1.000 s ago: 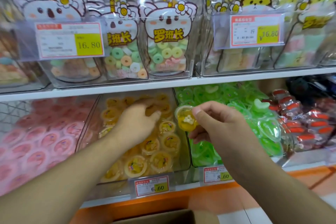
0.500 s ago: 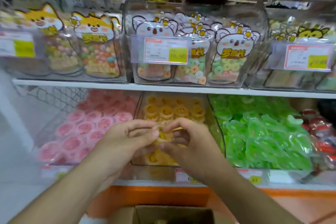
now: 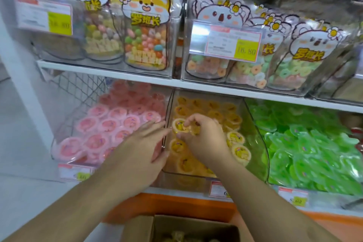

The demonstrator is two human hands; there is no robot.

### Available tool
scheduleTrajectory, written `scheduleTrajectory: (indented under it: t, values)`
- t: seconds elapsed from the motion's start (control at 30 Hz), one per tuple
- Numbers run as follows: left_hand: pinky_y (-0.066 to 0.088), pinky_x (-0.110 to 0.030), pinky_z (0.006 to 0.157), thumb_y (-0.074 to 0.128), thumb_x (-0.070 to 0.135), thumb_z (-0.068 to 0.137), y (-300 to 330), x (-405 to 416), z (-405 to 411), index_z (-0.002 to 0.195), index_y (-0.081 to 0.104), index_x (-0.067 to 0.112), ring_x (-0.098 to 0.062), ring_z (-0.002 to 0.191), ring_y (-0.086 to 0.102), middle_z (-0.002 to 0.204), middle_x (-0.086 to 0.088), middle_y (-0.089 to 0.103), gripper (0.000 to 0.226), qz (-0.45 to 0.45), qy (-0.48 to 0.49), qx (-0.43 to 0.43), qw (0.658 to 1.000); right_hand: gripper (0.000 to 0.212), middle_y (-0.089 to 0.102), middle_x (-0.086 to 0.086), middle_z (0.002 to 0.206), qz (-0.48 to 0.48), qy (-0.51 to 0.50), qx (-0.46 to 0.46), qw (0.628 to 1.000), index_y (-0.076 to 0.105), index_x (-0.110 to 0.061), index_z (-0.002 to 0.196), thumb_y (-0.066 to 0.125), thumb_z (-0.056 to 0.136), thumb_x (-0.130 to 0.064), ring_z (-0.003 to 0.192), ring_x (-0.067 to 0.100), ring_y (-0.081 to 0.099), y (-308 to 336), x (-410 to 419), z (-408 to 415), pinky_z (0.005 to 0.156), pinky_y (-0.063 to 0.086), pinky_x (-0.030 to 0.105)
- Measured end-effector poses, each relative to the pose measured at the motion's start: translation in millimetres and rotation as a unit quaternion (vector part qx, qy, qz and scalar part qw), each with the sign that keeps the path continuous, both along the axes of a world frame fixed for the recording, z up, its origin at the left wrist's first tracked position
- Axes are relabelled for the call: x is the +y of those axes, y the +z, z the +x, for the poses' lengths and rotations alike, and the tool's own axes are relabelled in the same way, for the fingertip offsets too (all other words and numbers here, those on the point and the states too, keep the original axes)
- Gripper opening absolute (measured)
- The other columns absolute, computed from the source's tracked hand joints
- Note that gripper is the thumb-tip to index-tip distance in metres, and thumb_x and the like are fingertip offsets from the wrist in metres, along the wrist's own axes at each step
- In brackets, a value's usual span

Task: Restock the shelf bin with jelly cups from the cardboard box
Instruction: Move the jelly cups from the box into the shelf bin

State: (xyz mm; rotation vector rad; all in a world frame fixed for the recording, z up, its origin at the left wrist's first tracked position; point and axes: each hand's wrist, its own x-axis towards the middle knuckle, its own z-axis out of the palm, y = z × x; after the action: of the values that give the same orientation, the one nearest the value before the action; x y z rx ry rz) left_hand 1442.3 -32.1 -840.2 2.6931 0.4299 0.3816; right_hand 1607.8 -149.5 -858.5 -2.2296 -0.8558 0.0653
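- Yellow jelly cup (image 3: 179, 125) sits pinched in the right hand (image 3: 200, 139), foil lid turned toward the camera, at the centre of the frame and just above the layer of yellow jelly cups (image 3: 235, 137) already lying in the clear shelf bin (image 3: 253, 124).
- Right hand's fingers curl round the cup's rim; some of them are blurred, so whether a second cup is tucked under the palm cannot be told.
- Left hand (image 3: 143, 151) is spread flat with straight fingers, holding nothing, its fingertips just beside the held cup and over the bin's left wall.
- Bin lies directly beyond and below the right hand, so that hand is the nearer one; judging from this, the cup only needs lowering into a gap left of centre.
- Cardboard box (image 3: 186, 228) stands open at the bottom centre of the frame, below both forearms, with yellowish cups dimly visible inside.
- Pink jelly cups (image 3: 110, 124) fill the neighbouring bin to the left, green ones (image 3: 306, 139) the bin to the right.
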Motion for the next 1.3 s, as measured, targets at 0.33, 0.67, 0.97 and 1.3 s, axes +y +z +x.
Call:
scheduleTrajectory:
  t: [0.33,0.67,0.97,1.3]
  values:
    - [-0.008,-0.010,0.111,0.049,0.048,0.105,-11,6,-6,0.162,0.017,0.046,0.011,0.151,-0.007,0.168,0.030,0.006,0.066,0.004,-0.022,-0.004,1.000,0.029,0.064,-0.016,0.129,-0.038,-0.003,-0.103,0.994,0.069,-0.034,0.109,0.080,0.086,-0.047,0.123,0.021,0.042,-13,10,3,0.100,0.035,0.035]
    - [0.043,-0.011,0.089,0.066,0.035,0.098,1,-24,-38,0.131,0.067,0.034,0.005,0.106,0.057,0.123,0.016,0.066,0.033,-0.096,-0.010,-0.092,0.991,0.020,0.064,-0.009,0.111,0.067,0.107,-0.113,0.986,0.072,-0.027,0.112,0.076,0.092,-0.028,0.097,0.007,0.064,-6,-59,-39,0.081,0.053,0.026]
    - [0.049,-0.033,0.105,0.063,0.046,0.096,-141,-73,-91,0.142,0.054,0.029,-0.010,0.125,0.054,0.139,0.012,0.052,0.050,-0.188,-0.002,0.143,0.972,0.015,0.069,-0.013,0.091,-0.143,0.182,0.029,0.972,0.073,-0.028,0.096,0.067,0.093,-0.015,0.082,0.004,0.062,-111,-120,-113,0.076,0.055,0.026]
    - [0.027,-0.048,0.126,0.065,0.053,0.094,-258,-67,-112,0.156,-0.020,0.054,-0.012,0.157,0.017,0.171,0.024,-0.004,0.105,-0.281,-0.017,0.193,0.940,0.084,0.023,-0.010,0.167,-0.346,0.146,0.252,0.892,0.029,-0.053,0.156,0.075,0.086,-0.056,0.153,0.023,0.027,-270,-135,-93,0.123,0.030,0.042]
